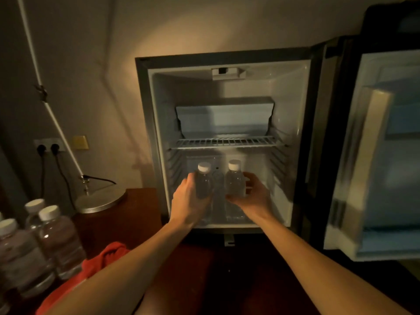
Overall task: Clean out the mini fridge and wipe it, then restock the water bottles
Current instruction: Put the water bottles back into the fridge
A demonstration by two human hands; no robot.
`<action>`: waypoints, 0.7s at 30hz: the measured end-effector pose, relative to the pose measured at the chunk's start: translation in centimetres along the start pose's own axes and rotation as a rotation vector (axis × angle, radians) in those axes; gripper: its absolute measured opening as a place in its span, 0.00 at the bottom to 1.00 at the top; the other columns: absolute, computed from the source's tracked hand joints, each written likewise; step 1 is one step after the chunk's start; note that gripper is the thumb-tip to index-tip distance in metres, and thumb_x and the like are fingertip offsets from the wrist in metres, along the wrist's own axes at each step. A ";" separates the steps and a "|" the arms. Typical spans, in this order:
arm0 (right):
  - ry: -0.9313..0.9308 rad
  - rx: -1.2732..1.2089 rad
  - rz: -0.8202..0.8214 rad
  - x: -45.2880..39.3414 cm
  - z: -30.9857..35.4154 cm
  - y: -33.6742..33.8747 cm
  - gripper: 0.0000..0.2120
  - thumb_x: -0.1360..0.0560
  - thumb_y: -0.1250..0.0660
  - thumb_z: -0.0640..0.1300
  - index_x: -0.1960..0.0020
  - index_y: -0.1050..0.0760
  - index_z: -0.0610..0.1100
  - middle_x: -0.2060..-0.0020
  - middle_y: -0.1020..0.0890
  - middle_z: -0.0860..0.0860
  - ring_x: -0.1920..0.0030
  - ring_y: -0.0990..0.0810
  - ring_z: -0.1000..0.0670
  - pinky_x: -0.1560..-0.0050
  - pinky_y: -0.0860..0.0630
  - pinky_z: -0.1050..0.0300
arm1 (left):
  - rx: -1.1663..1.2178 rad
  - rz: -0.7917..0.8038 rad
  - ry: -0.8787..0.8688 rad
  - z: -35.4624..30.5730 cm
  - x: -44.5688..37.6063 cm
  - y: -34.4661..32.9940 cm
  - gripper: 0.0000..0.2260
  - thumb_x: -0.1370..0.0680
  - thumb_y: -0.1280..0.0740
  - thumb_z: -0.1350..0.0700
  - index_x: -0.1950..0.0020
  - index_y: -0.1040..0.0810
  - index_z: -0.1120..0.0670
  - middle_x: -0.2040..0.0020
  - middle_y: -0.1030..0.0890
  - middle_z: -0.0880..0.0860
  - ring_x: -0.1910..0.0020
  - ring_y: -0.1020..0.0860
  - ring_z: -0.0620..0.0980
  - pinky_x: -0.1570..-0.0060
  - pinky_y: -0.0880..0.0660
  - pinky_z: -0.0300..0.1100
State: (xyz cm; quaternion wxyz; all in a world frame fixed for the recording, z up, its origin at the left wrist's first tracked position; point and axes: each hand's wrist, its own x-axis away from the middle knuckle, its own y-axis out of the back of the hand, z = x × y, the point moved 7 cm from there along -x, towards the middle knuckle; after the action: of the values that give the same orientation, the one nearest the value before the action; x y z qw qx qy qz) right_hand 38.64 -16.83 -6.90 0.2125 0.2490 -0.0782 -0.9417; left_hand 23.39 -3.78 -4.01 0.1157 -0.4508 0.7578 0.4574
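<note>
The mini fridge (159, 123) stands open, white inside, with a wire shelf (227, 142) across the middle. Two clear water bottles with white caps stand upright on the lower floor. My left hand (188, 198) grips the left bottle (204, 180) around its body. My right hand (252, 196) grips the right bottle (235, 180) the same way. Both hands reach inside the lower compartment. Three more water bottles (56, 237) stand at the lower left, outside the fridge.
The fridge door (372, 155) hangs open to the right. A red cloth (106, 255) lies by my left forearm. A round metal lamp base (100, 201) with a white pole sits left of the fridge. Wall sockets (47, 147) hold two black plugs.
</note>
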 end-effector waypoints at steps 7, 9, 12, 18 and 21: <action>-0.004 -0.026 0.011 -5.9 -3.9 -4.9 0.30 0.42 0.20 0.53 0.42 0.24 0.54 0.54 0.16 0.55 0.54 0.17 0.58 0.53 0.18 0.53 | 0.055 -0.010 0.108 3.5 -4.5 -4.0 0.27 0.25 0.28 0.48 0.29 0.33 0.48 0.38 0.21 0.53 0.41 0.22 0.56 0.50 0.28 0.45; 0.016 -0.017 0.007 -7.4 -4.5 -6.2 0.31 0.43 0.20 0.53 0.43 0.24 0.56 0.54 0.15 0.55 0.55 0.17 0.57 0.53 0.18 0.49 | 0.035 -0.012 0.119 4.4 -5.9 -4.6 0.28 0.25 0.28 0.49 0.28 0.33 0.50 0.38 0.21 0.56 0.41 0.22 0.60 0.48 0.27 0.48; 0.055 -0.006 0.042 -9.1 -4.6 -7.8 0.29 0.39 0.19 0.49 0.41 0.25 0.56 0.55 0.17 0.55 0.55 0.17 0.54 0.53 0.18 0.48 | 0.072 -0.035 0.068 4.9 -7.4 -5.4 0.27 0.24 0.28 0.51 0.28 0.32 0.53 0.41 0.19 0.56 0.44 0.20 0.59 0.50 0.25 0.47; 0.147 -0.010 -0.009 -11.2 -4.7 -9.1 0.23 0.39 0.21 0.58 0.48 0.26 0.59 0.59 0.18 0.59 0.59 0.18 0.58 0.60 0.20 0.58 | 0.253 -0.051 0.037 5.9 -9.2 -6.8 0.27 0.22 0.30 0.56 0.25 0.35 0.59 0.56 0.24 0.33 0.55 0.25 0.24 0.51 0.29 0.25; 0.172 0.007 -0.021 -12.0 -5.2 -9.4 0.21 0.39 0.21 0.56 0.50 0.27 0.61 0.59 0.17 0.60 0.60 0.18 0.61 0.61 0.21 0.60 | 0.263 -0.056 0.007 6.7 -10.1 -7.7 0.32 0.22 0.30 0.58 0.22 0.42 0.61 0.51 0.24 0.37 0.50 0.27 0.25 0.41 0.30 0.30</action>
State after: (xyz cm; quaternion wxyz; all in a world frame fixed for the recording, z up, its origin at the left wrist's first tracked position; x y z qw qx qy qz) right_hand 47.27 -3.38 -8.49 0.2075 0.3304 -0.0604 -0.9188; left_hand 33.62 6.04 -6.29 0.1837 -0.4542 0.7987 0.3493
